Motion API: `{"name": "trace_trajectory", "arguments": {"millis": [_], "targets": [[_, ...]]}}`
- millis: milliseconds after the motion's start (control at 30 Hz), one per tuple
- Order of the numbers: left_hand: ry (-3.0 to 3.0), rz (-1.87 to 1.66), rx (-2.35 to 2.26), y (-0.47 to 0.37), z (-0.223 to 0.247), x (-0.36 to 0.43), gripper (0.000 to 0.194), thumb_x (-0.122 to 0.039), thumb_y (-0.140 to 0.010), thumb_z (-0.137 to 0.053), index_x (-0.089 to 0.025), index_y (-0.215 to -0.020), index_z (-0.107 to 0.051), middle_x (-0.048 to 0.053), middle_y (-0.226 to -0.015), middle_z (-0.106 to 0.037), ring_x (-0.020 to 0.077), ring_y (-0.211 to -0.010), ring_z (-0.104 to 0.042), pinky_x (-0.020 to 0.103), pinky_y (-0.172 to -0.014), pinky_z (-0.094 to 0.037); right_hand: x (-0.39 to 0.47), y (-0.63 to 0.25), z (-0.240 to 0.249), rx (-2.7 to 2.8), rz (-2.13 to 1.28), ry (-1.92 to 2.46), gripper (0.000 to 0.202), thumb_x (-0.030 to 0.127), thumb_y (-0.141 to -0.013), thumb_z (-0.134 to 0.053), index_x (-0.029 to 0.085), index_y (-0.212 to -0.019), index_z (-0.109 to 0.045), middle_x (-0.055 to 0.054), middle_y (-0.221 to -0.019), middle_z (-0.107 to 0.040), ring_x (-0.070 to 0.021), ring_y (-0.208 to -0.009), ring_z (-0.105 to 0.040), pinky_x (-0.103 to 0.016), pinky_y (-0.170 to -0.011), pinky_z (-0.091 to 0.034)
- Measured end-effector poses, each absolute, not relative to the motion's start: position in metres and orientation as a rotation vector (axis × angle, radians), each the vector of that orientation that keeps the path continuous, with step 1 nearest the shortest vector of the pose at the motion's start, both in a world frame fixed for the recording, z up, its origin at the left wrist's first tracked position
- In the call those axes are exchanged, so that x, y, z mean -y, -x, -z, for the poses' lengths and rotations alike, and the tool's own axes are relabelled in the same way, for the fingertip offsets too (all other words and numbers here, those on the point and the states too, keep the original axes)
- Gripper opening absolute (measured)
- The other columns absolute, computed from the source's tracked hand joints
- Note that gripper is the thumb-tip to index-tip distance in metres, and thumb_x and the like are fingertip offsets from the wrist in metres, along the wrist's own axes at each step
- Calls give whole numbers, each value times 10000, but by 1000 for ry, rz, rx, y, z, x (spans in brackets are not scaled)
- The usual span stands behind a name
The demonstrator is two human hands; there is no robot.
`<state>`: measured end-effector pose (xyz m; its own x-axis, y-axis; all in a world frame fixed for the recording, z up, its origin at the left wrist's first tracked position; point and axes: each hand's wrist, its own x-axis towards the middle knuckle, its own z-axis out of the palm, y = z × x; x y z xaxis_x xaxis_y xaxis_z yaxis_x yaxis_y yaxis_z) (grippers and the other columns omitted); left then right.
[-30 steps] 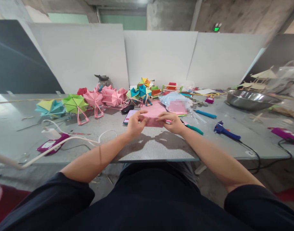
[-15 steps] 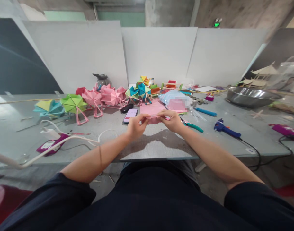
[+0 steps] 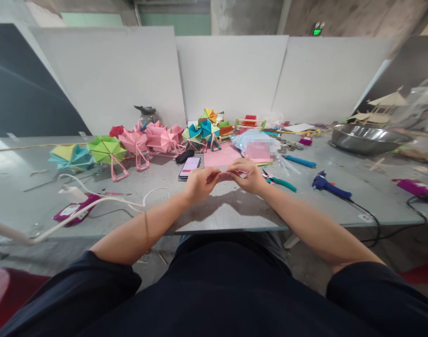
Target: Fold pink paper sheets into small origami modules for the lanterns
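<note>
My left hand (image 3: 201,184) and my right hand (image 3: 249,177) are both closed in a pinch, thumbs against fingers, on a small piece of pink paper (image 3: 228,176) stretched between them. I have it up in front of me, above the near middle part of the grey table (image 3: 228,221), where my hands throw a shadow; most of the paper is hidden by my fingers, so I cannot make out its folds. Just beyond it a larger pink sheet (image 3: 221,157) lies flat, with a plastic bag (image 3: 249,139) at its right. A phone (image 3: 190,166) with its screen lit lies near my left hand, and a black object (image 3: 184,156) sits just past it. Right of my right hand are pliers with teal handles (image 3: 284,183), then, farther right, a blue glue gun (image 3: 331,186). A metal bowl (image 3: 370,140) stands at the far right. On the far left I see a green paper wheel (image 3: 106,150) and several pink paper models (image 3: 134,142) in a row, well apart from my hands.
</note>
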<state>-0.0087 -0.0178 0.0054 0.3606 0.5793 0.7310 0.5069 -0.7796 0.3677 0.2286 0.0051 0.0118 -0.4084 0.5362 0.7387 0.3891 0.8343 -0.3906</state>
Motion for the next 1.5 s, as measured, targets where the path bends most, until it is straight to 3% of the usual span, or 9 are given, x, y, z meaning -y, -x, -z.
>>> {"name": "trace_trajectory", "arguments": {"millis": [233,533,733,967,1167,1500], "targets": [[-2580,-1408,-1001,7,-3,15,239,-360,-1053,-649,-206,-1004,-826,74,-855,-813,191,-726,-691,314,-750,-520,-4,-224,-13,1997,-281,599,286,533,-944,-808,271,-834,-842,-85,-822,-773,-250,-769,-681,-431,-834,-528],[-2567,-1626,-1021,10,-1,13,253,-380,-1083,-639,-202,-987,-792,30,-745,-776,162,-648,-677,287,-670,-512,-11,-231,-13,1903,-339,586,382,581,-972,-769,236,-808,-781,-62,-819,-783,-230,-760,-694,-386,-776,-571],[-2727,-1660,-959,8,-5,8,215,-351,-1092,-647,-213,-1023,-797,92,-1029,-858,248,-948,-797,395,-892,-566,-16,-231,-9,1931,-158,569,290,470,-990,-774,246,-809,-807,-61,-806,-799,-228,-735,-717,-379,-725,-540],[-2879,-1640,-1026,7,-6,8,337,-374,-1117,-597,-192,-886,-761,61,-784,-779,236,-808,-724,386,-801,-492,-7,-227,-9,2039,21,542,196,400,-1032,-722,247,-950,-815,-78,-894,-820,-230,-802,-739,-400,-804,-539],[-2981,-1622,-976,5,-9,15,274,-363,-1128,-588,-202,-1020,-782,78,-948,-796,255,-942,-660,408,-868,-485,-6,-225,-9,2051,126,517,187,353,-1044,-699,244,-920,-788,-66,-848,-794,-222,-787,-721,-397,-798,-528],[-3087,-1664,-1026,8,-13,12,304,-368,-1119,-604,-206,-908,-752,67,-818,-686,265,-922,-583,434,-848,-424,-8,-226,-7,2033,251,516,216,362,-1057,-703,240,-893,-773,-52,-806,-770,-219,-769,-704,-394,-791,-491]]}}
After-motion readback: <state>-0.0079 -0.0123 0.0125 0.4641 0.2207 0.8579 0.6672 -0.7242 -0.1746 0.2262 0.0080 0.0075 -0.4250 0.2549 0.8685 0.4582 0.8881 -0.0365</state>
